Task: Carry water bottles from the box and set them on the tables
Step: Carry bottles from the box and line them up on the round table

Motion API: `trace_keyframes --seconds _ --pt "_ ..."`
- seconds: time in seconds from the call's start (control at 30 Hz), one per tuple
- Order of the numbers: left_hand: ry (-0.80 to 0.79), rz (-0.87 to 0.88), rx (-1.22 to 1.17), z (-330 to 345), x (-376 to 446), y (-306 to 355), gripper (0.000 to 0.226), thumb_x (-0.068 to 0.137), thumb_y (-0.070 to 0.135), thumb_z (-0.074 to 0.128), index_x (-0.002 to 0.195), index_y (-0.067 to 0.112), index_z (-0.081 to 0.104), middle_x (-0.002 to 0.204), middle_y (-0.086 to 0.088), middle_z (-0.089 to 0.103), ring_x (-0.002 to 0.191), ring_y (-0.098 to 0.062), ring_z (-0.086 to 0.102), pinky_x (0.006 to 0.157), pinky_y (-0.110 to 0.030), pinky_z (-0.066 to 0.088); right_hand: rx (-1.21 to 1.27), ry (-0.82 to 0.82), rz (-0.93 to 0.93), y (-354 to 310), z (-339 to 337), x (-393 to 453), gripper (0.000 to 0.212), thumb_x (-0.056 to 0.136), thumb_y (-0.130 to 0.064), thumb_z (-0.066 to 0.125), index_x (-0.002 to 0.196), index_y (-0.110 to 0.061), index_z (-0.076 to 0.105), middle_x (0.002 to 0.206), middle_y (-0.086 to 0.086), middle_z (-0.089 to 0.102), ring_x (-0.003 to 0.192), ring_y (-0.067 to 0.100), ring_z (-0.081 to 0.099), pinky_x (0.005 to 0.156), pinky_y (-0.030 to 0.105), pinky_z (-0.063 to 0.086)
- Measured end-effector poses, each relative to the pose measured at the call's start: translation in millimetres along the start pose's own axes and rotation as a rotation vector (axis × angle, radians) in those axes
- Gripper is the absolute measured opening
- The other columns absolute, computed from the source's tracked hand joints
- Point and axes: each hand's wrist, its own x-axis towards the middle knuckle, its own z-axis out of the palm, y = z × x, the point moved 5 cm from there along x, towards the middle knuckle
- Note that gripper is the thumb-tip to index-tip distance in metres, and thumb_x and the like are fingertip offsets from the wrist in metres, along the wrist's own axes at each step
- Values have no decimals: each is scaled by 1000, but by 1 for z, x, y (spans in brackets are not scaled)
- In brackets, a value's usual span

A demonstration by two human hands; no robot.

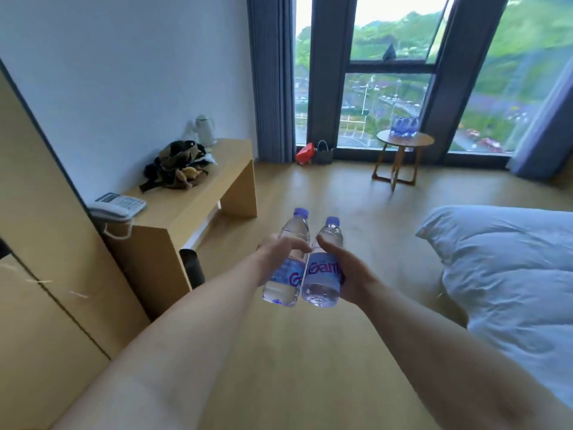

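At the far left stands a tall wooden wardrobe (46, 243), and beside it a long wooden counter (198, 193) against the white wall. On this counter lie a white telephone (117, 204), a heap of dark and tan cloth (178, 167) and, at the far end, a white kettle (205, 129). A dark bin (192, 266) stands under the counter.

The left hand (280, 248) reaches forward from a bare, outstretched arm, its fingers (296, 243) curled round the shoulder of the left bottle (286, 268). That bottle is clear, with a blue cap and a blue label with red lettering, and tilts slightly to the right, held in the air above the wooden floor (294, 352).

Touching it on the right is the right bottle (324, 274), of the same make and leaning slightly the same way. The right hand (347, 271) grips it from the side, thumb across the front above the label; its fingers are hidden behind the bottle.

By the window lie a red bag (304, 153) and a grey basket (324, 153) on the floor. Further right a small round counter (404, 141) carries a cluster of blue-capped bottles (403, 125), blurred too much to count. At the far right lies a bed (508, 274) with a white duvet.
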Motion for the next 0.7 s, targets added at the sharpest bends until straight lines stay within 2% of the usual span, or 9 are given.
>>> trace_keyframes --seconds 0.07,0.2,0.3,0.4,0.47,0.6,0.67,0.7 --pt "-44 -1 6 25 28 17 56 67 22 78 119 3 67 104 -26 74 77 -37 70 87 -53 59 -1 92 -38 -23 -34 6 77 70 -41 92 129 -3 60 115 28 70 100 43 71 85 52 59" --pt "-132 7 42 72 102 46 47 79 26 79 119 5 67 104 -21 76 73 -31 72 70 -36 60 28 222 -127 -71 -97 34 58 80 -44 82 123 -9 64 107 23 71 93 39 71 92 52 56" --pt "-177 20 34 102 170 68 39 77 26 81 110 8 69 88 -16 75 62 -28 72 60 -30 59 48 307 -170 -109 -148 68 51 82 -43 80 117 -9 65 101 21 71 88 37 71 90 50 56" --pt "-235 41 25 128 244 95 43 75 28 82 109 7 69 84 -15 74 66 -31 72 63 -34 58 38 380 -198 -151 -196 107 44 82 -40 81 112 -10 65 97 21 71 85 37 71 86 49 57" --pt "-261 37 0 141 293 118 39 74 32 83 102 10 67 78 -12 74 66 -31 73 62 -34 58 25 415 -205 -183 -224 132 40 81 -38 83 105 -12 66 92 19 72 80 35 72 81 47 59" --pt "-291 37 -51 170 378 167 42 77 39 83 102 12 63 62 -3 73 57 -25 74 48 -29 56 5 463 -222 -243 -271 176 42 79 -38 85 108 -16 64 92 17 72 80 34 73 75 45 60" --pt "-312 35 -52 187 416 189 52 77 45 83 110 11 62 72 -5 76 63 -27 76 53 -32 58 20 498 -213 -266 -296 196 49 76 -39 87 111 -16 63 95 17 72 81 33 73 77 46 60" --pt "-321 33 -46 196 435 198 59 77 48 83 116 10 61 86 -9 77 71 -29 77 59 -35 60 21 514 -210 -277 -310 205 53 74 -40 89 114 -16 63 97 18 72 84 34 73 80 47 60"
